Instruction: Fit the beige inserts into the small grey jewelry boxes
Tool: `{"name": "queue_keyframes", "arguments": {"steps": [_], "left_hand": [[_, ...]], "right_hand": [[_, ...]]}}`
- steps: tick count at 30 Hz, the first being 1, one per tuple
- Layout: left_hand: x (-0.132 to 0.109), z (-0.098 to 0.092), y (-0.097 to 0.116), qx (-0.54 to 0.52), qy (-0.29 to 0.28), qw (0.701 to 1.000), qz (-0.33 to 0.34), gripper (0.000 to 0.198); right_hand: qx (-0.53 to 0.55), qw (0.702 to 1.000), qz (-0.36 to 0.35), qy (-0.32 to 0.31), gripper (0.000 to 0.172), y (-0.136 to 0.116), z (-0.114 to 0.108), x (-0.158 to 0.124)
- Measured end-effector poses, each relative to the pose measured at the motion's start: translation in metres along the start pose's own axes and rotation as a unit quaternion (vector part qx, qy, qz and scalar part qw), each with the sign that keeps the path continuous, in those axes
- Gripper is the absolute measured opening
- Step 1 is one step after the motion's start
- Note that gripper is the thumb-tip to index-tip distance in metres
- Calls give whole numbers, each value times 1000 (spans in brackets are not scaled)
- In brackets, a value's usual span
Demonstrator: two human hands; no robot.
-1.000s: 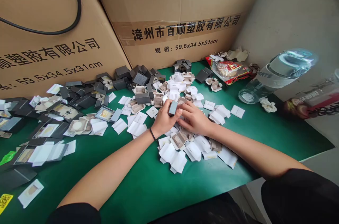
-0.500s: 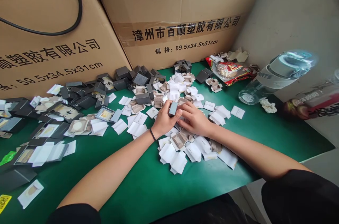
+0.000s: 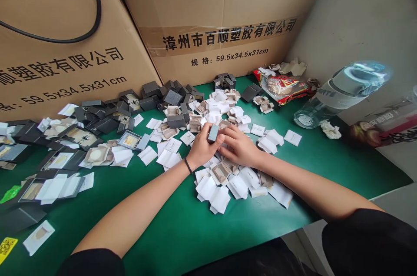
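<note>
My left hand (image 3: 202,147) is closed around a small grey box (image 3: 213,133), held upright just above the green table (image 3: 182,228). My right hand (image 3: 239,145) meets it from the right, fingertips pressed to the box's lower side. Beneath both hands lies a heap of white folded cards (image 3: 216,195) and beige box inserts (image 3: 221,172). A dark band circles my left wrist.
Dark grey box shells (image 3: 169,97) and open boxes (image 3: 130,140) litter the table's left and back. Two big cardboard cartons (image 3: 211,19) wall off the rear. A snack packet (image 3: 282,87), a clear water bottle (image 3: 339,93) and crumpled tissue (image 3: 329,130) sit at right.
</note>
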State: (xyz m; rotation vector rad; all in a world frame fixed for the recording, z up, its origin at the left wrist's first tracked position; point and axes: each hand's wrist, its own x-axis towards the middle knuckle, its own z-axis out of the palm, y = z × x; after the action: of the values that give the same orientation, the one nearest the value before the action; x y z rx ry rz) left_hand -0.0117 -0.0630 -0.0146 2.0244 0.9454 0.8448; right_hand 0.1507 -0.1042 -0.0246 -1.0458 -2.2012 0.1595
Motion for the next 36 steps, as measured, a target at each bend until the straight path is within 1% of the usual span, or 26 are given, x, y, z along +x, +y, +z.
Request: {"name": "queue_keyframes", "arguments": {"steps": [16, 36], "left_hand": [[0, 1, -2, 3, 7, 1000, 9, 34], [0, 0, -1, 3, -1, 1000, 9, 31]], "right_hand": [[-4, 1000, -5, 1, 17, 2, 0, 0], [0, 1000, -7, 4, 17, 0, -1, 1]]}}
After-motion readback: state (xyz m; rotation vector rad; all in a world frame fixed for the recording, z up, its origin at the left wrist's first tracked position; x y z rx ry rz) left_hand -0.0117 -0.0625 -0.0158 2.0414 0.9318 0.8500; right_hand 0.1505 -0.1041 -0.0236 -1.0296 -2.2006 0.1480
